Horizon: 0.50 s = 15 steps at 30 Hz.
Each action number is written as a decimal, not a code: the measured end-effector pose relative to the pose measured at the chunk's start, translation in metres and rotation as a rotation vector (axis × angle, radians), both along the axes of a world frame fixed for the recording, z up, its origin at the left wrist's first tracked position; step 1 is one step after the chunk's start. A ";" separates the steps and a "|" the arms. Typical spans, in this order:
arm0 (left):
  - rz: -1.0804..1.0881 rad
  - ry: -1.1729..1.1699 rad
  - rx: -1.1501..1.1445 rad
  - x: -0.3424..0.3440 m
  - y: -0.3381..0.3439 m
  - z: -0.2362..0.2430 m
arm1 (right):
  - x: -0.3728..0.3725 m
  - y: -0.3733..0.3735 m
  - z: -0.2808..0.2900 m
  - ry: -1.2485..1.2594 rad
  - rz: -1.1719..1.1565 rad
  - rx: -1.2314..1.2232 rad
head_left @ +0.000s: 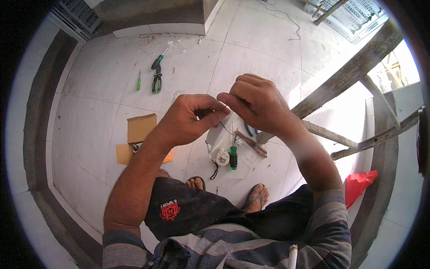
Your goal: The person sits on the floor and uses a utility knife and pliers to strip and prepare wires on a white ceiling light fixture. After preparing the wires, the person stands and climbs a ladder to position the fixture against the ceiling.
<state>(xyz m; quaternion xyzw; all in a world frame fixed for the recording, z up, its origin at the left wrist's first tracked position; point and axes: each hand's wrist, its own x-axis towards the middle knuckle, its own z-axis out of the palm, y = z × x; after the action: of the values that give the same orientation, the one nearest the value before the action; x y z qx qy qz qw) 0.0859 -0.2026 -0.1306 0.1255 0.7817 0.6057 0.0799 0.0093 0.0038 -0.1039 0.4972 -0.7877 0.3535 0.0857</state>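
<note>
My left hand (188, 121) pinches a thin blue wire (222, 125) near its end. My right hand (255, 103) is closed beside it, with its thumb at the left hand's fingertips on the wire. Below them, a white object (216, 138) lies on the floor, partly hidden by my hands. Around it are a green-and-black screwdriver (233, 159), a white round tape measure (222, 157) with a black strap, a rough piece of wood (253, 145) and a blue-handled tool (250, 131), partly hidden.
An open cardboard box (141, 125) is at left. A small screwdriver (139, 84), pliers (156, 82) and another screwdriver (157, 60) lie farther ahead. Weathered wooden beams (340, 80) stand at right above a red bag (358, 184). A low wall (152, 13) is ahead.
</note>
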 end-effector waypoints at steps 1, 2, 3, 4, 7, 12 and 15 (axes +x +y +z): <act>-0.009 0.014 -0.022 -0.001 0.001 0.000 | 0.000 0.001 -0.002 0.005 -0.023 -0.001; -0.018 0.027 -0.043 -0.001 0.002 0.001 | 0.000 0.001 -0.004 0.010 -0.047 -0.003; -0.002 0.039 -0.065 -0.002 0.003 0.004 | 0.000 0.001 -0.004 -0.061 -0.074 -0.002; 0.015 0.051 -0.087 -0.002 0.004 0.009 | 0.000 0.001 -0.003 -0.133 -0.101 -0.001; 0.092 0.067 -0.143 -0.001 -0.004 0.016 | 0.003 -0.008 0.003 -0.340 -0.195 0.017; 0.212 0.027 -0.134 0.007 -0.038 0.017 | -0.013 -0.024 0.011 -0.673 -0.439 -0.042; 0.263 -0.099 -0.064 0.017 -0.057 0.030 | -0.028 -0.016 -0.007 -0.731 -0.526 -0.043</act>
<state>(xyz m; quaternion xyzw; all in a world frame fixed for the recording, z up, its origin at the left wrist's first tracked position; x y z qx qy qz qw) 0.1029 -0.2591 -0.1010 -0.0104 0.8054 0.5911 0.0423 -0.0184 -0.0120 -0.1109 0.1206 -0.8584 0.4882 -0.1010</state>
